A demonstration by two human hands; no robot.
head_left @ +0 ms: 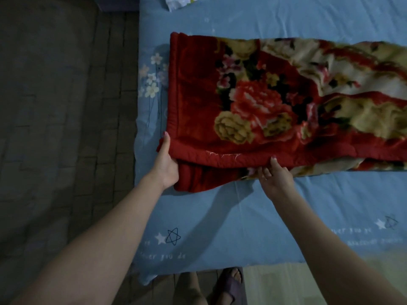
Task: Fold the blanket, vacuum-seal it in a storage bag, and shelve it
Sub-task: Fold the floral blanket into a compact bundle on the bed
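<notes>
A thick red blanket (253,102) with a flower pattern lies folded into a long strip across the blue bed sheet (231,216), running off the right edge of the view. My left hand (165,164) grips the blanket's near left corner, thumb on top and fingers tucked under the layers. My right hand (274,176) pinches the near red hem a little to the right, thumb on top and fingers under the fold. No storage bag is in view.
The bed's left edge runs down the middle of the view, with dark tiled floor (66,128) beyond it. A flowered cloth (180,1) lies at the far end of the bed. My feet in sandals (229,287) stand at the bed's near edge.
</notes>
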